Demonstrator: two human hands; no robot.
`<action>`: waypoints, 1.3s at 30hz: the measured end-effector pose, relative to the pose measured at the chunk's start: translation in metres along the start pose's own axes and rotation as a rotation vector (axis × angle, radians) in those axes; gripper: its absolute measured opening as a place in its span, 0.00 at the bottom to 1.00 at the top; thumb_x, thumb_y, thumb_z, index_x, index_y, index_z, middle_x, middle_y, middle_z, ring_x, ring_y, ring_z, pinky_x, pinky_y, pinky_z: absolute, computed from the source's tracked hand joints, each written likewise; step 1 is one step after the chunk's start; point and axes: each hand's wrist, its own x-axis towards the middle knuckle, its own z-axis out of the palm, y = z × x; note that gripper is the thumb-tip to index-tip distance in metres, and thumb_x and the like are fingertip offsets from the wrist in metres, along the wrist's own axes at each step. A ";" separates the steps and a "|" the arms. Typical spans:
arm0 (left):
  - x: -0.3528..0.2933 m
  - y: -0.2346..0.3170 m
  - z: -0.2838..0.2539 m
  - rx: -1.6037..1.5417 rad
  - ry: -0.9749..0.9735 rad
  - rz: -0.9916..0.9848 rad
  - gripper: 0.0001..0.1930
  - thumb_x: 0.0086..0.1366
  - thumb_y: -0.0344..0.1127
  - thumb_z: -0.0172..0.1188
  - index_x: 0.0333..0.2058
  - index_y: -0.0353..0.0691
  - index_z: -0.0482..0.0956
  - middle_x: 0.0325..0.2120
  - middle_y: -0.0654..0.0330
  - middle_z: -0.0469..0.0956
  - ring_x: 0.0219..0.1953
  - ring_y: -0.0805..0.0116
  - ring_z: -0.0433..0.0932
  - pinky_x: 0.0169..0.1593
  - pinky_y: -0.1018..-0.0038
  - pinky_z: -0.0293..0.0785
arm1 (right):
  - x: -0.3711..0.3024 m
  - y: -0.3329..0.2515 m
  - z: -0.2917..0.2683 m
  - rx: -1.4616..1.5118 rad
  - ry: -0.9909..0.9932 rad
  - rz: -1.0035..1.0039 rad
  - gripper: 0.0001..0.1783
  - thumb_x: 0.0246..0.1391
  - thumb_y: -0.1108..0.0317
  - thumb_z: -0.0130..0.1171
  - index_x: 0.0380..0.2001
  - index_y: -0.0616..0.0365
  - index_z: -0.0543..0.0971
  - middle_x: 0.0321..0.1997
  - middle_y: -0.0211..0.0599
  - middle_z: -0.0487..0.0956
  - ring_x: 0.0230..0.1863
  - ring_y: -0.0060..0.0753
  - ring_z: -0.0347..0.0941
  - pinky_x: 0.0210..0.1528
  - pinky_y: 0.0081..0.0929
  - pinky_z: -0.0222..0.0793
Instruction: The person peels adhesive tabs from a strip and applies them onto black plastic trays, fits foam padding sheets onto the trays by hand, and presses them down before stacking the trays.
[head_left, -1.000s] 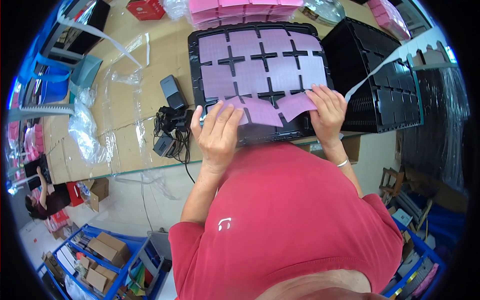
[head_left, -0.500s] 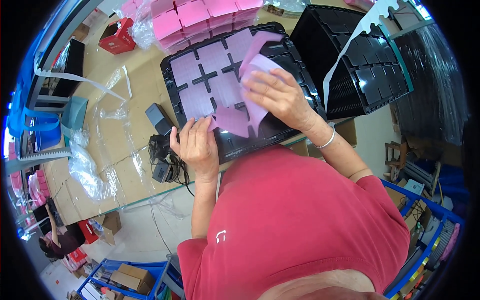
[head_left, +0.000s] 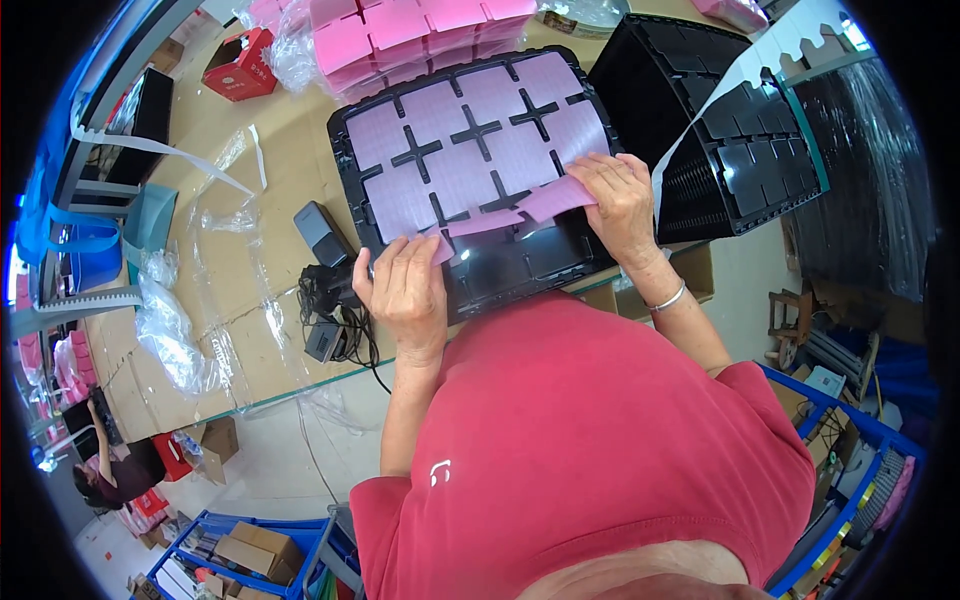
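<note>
A thin pink foam sheet (head_left: 430, 115) with cross-shaped cutouts lies over most of a black plastic tray (head_left: 520, 268). Black ridges of the tray show through the cutouts. The sheet's near edge is lifted and curls up above the tray's near part. At the near left corner, my left hand (head_left: 405, 295) is closed, its fingers pinching the sheet. My right hand (head_left: 622, 205) grips the sheet's near right edge between thumb and fingers, by the tray's right side.
Beyond the tray stands a stack of pink cut sheets (head_left: 420, 40). A tall stack of black trays (head_left: 740, 130) is at the right. A small dark grey box (head_left: 325, 233) and coiled black cables (head_left: 345, 330) lie left of the tray. Farther left are plastic wrap (head_left: 170, 330) and a red box (head_left: 240, 65).
The right part of the sheet, folded up before, now lies spread across the tray's far right. My right hand has moved right and nearer to me; my left hand has barely shifted.
</note>
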 end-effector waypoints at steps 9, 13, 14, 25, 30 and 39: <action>0.004 0.005 -0.003 -0.007 0.001 0.018 0.15 0.48 0.23 0.66 0.37 0.46 0.81 0.32 0.65 0.82 0.42 0.65 0.80 0.59 0.62 0.60 | -0.004 -0.003 -0.007 0.012 0.010 0.081 0.14 0.43 0.75 0.63 0.37 0.55 0.81 0.40 0.34 0.82 0.48 0.33 0.76 0.53 0.35 0.64; 0.002 0.000 -0.006 0.014 -0.027 0.020 0.15 0.49 0.23 0.66 0.36 0.46 0.80 0.32 0.64 0.82 0.43 0.65 0.80 0.59 0.62 0.61 | -0.009 -0.001 -0.016 0.009 -0.045 0.037 0.15 0.44 0.74 0.64 0.39 0.52 0.80 0.46 0.34 0.80 0.52 0.34 0.73 0.56 0.37 0.61; 0.001 0.000 -0.008 0.012 -0.022 0.028 0.15 0.48 0.23 0.67 0.37 0.46 0.80 0.33 0.64 0.82 0.44 0.64 0.80 0.59 0.62 0.61 | -0.014 0.000 -0.020 0.001 -0.067 0.034 0.16 0.44 0.73 0.64 0.41 0.52 0.80 0.48 0.33 0.79 0.54 0.34 0.72 0.58 0.38 0.60; -0.026 0.001 -0.015 0.091 -0.202 0.001 0.10 0.53 0.27 0.64 0.36 0.45 0.82 0.35 0.63 0.82 0.48 0.64 0.78 0.62 0.56 0.59 | -0.048 0.019 -0.029 -0.006 -0.164 0.049 0.19 0.40 0.79 0.62 0.40 0.53 0.81 0.49 0.33 0.80 0.56 0.35 0.72 0.59 0.36 0.60; -0.033 -0.001 -0.025 0.118 -0.460 -0.045 0.20 0.53 0.39 0.67 0.46 0.42 0.79 0.48 0.57 0.78 0.59 0.55 0.70 0.66 0.52 0.49 | -0.050 0.024 -0.041 0.036 -0.359 0.008 0.19 0.47 0.66 0.65 0.45 0.52 0.80 0.55 0.35 0.76 0.62 0.36 0.66 0.64 0.39 0.55; -0.038 0.019 -0.032 0.138 -0.636 0.021 0.46 0.56 0.71 0.46 0.65 0.42 0.59 0.67 0.57 0.55 0.70 0.55 0.47 0.69 0.47 0.33 | -0.040 0.012 -0.070 0.093 -0.518 -0.037 0.31 0.54 0.48 0.59 0.57 0.52 0.72 0.62 0.35 0.71 0.67 0.35 0.60 0.69 0.42 0.46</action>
